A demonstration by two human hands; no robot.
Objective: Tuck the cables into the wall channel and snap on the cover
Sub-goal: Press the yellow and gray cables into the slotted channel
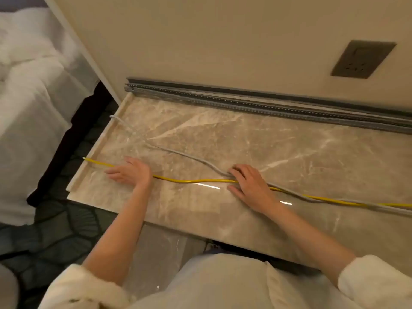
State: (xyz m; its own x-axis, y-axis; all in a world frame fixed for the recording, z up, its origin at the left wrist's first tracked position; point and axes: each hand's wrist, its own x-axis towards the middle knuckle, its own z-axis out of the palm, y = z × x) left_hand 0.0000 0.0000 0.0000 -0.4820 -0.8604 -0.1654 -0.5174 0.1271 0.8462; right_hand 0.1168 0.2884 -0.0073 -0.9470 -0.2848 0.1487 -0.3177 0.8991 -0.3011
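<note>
A yellow cable (196, 180) and a grey cable (185, 155) lie loose across the marble ledge (289, 152). They cross under my right hand (249, 186), whose fingers curl over both. My left hand (131, 171) rests flat over the yellow cable near the ledge's left end, fingers spread. Along the foot of the wall runs the grey channel (245, 101), open, with what looks like its cover strip lying along it. Neither cable is in the channel.
A dark wall socket (362, 60) sits on the beige wall at upper right. A bed with white bedding (29, 103) stands at left, past a dark gap. Patterned dark floor lies below the ledge at lower left.
</note>
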